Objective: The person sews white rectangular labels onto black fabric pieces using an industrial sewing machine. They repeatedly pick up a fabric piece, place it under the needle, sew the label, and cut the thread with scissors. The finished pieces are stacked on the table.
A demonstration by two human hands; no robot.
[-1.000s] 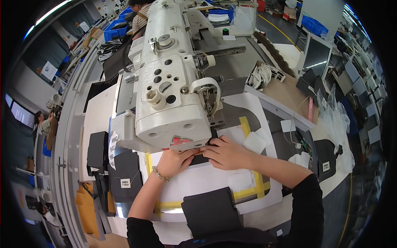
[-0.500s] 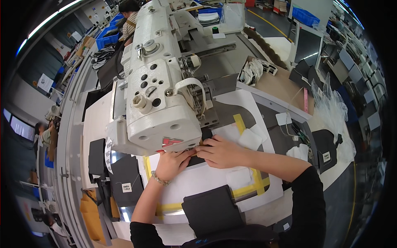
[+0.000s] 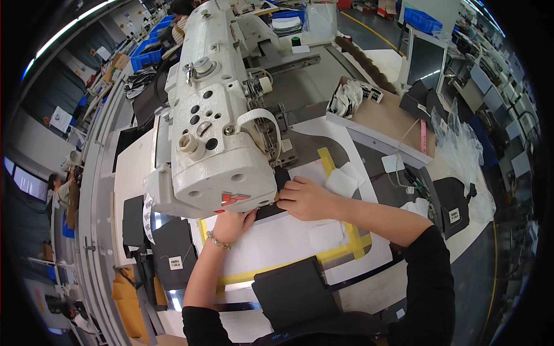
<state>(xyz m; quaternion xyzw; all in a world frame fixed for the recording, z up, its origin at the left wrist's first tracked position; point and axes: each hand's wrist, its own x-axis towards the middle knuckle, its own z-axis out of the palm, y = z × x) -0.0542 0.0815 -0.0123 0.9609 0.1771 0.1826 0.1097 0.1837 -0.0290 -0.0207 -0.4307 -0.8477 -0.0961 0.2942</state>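
Note:
A white industrial sewing machine [image 3: 216,153] stands over a white work sheet [image 3: 254,248] edged with yellow tape. On the sheet, below the machine head, lies a black fabric piece [image 3: 270,211]; part of it is hidden. My right hand [image 3: 304,199] rests at the right edge of this piece, its fingers bent and pressed together on it. My left hand [image 3: 232,226] reaches beneath the machine head at the piece's left side; its thumb shows, while the other fingers are mostly hidden. A stack of black fabric panels [image 3: 297,291] lies nearest to me.
Black labelled panels [image 3: 173,251] lie left of the sheet. To the right, an open cardboard box [image 3: 384,124] holds labels, with scissors [image 3: 418,187] and a black labelled piece [image 3: 453,207] nearby. White folded pads [image 3: 327,233] sit on the sheet. Clear plastic bags [image 3: 464,144] hang at the far right.
My hands have drawn slightly apart. My left hand has slid farther under the machine head, hiding its fingers, and the right has shifted slightly up. The whole view has moved a little.

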